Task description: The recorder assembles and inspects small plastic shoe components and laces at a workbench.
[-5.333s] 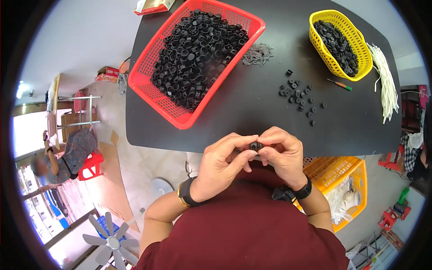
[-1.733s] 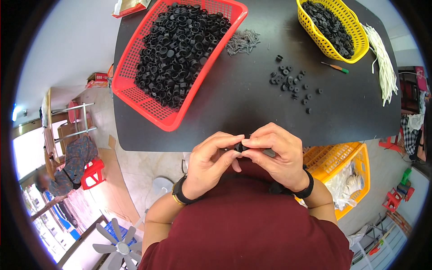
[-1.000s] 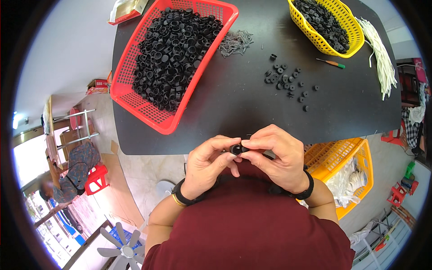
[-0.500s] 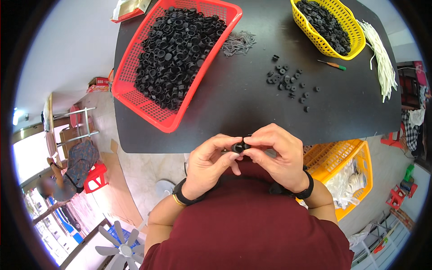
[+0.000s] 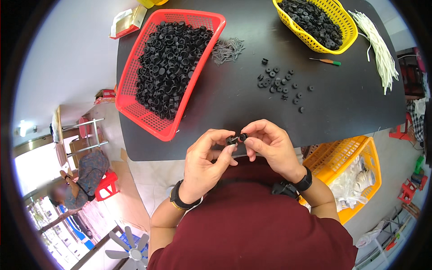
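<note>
Head view, on my feed — no text I can read for certain. Small red box (image 5: 105, 93) left of the table (image 5: 216, 101): I pick out pale, print-like marks, too small to make out. Open red-and-white carton (image 5: 128, 21), table's upper-left edge — no wording legible to me.

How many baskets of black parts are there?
2: a red basket at left and a yellow basket at upper right. A cropped yellow object, top left, is too hidden to judge.
</note>
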Demonstrator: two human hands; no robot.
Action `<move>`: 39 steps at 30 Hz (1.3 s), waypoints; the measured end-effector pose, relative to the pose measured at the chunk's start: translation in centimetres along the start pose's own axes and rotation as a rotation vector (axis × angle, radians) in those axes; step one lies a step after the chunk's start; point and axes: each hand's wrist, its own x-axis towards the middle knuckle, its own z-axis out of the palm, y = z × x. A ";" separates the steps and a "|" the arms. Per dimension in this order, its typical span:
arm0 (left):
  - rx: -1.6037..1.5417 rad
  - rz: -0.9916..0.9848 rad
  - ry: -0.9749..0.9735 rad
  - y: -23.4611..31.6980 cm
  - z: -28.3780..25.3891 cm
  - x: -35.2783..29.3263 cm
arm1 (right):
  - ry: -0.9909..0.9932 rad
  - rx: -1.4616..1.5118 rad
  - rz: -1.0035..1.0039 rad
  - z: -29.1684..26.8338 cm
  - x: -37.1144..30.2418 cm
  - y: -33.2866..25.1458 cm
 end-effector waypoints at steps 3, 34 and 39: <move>0.082 0.003 -0.034 0.8 0.3 0.2 | -0.028 0.060 0.013 -0.6 0.1 0.0; 0.401 0.144 0.027 1.0 0.9 0.8 | -0.027 0.044 -0.016 -0.3 0.3 0.2; 0.369 0.116 0.144 -1.9 1.0 4.4 | 0.177 0.013 -0.202 -1.1 1.1 0.1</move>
